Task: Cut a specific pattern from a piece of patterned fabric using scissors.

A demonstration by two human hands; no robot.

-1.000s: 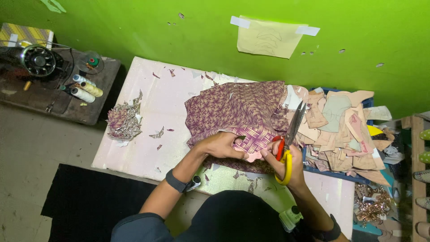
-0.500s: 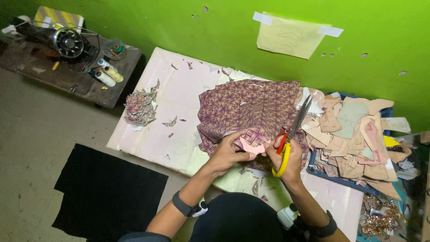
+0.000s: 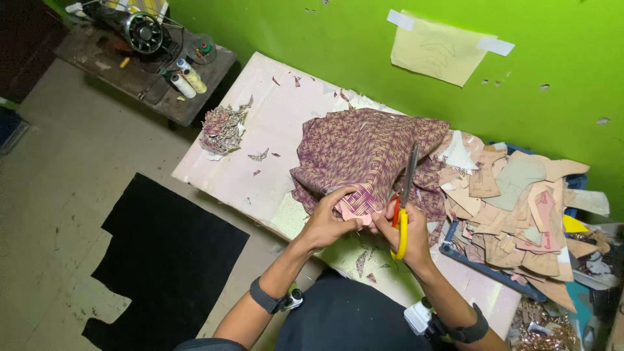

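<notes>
Our left hand (image 3: 328, 224) pinches pink piece (image 3: 354, 211); right hand (image 3: 406, 237) grips scissors (image 3: 404, 195), blades pointing 12 o'clock over purple cloth (image 3: 364, 149). Fingers close; we could nick them.

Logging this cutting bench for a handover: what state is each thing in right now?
Scissors: blades closed, pointing up, held in the right hand.
Pink piece: pinched by the left hand.
Patterned cloth: bunched on the table.
Offcuts: piled loosely at the right.
Scraps: small heap, table corner.
Paper: taped to the wall.
Thread cones: lying down.
</notes>
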